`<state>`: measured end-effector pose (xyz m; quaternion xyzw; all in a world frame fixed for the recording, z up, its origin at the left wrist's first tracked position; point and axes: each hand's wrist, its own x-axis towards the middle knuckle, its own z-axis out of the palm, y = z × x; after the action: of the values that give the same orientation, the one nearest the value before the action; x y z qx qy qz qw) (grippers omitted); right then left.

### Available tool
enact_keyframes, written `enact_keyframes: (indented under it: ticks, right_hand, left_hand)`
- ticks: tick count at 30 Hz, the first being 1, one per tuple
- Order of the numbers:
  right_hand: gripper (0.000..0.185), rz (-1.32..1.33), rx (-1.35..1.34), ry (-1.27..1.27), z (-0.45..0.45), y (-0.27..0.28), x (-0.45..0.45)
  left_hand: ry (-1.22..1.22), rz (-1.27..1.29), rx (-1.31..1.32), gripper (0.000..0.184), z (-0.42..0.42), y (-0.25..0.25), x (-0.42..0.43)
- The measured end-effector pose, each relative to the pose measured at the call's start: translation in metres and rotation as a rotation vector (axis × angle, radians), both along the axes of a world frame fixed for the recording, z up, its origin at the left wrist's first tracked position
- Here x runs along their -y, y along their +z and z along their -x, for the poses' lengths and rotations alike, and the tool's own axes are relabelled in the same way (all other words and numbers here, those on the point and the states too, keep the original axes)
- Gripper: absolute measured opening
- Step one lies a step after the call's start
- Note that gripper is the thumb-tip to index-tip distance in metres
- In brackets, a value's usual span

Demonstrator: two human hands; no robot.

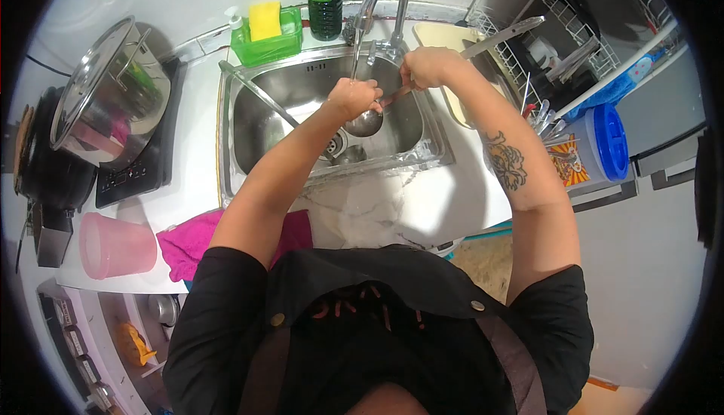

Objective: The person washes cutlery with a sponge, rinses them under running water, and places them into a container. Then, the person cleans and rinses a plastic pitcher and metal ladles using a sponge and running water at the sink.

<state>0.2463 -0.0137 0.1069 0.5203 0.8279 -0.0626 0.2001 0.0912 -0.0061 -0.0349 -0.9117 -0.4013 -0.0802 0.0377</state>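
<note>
Over the steel sink (pixel 264 139) I hold a metal ladle (pixel 368 124). Its bowl hangs below my left hand (pixel 353 99), and its long handle runs up to the right. The left fingers are curled closed at the neck, just above the bowl. My right hand (pixel 431 67) is wrapped round the handle farther up. Water from the curved tap (pixel 403 0) falls onto my left hand. A second ladle (pixel 260 89) lies in the sink, its handle leaning over the back left corner and its bowl near the drain.
Behind the sink stand a green caddy (pixel 283 45) with a yellow sponge (pixel 265 20) and a dark green bottle (pixel 324 4). A big pot (pixel 124 106) is on a cooktop at left, near a pink tub (pixel 118 245) and magenta cloth (pixel 181 245). Cutting boards (pixel 441 35) and a dish rack (pixel 539 7) are at right.
</note>
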Motion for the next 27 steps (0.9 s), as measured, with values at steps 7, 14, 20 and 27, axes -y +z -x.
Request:
enact_keyframes:
  ticks: [7,14,20,27]
  right_hand:
    - [0.025,0.012,-0.006,-0.002,-0.005,-0.009,-0.005]
    - [0.024,0.056,0.013,-0.013,-0.002,-0.006,-0.005]
    - [0.027,0.091,-0.042,0.014,-0.007,-0.014,-0.012]
    - [0.027,0.167,-0.064,0.038,-0.005,-0.013,-0.012]
  left_hand:
    - [0.011,0.036,0.047,0.026,0.005,-0.009,-0.007]
    - [-0.036,0.05,-0.043,0.028,0.001,0.007,0.012]
    - [0.022,0.024,-0.066,0.019,-0.001,0.0,0.003]
    - [-0.155,0.104,-0.01,0.018,0.012,0.006,0.007]
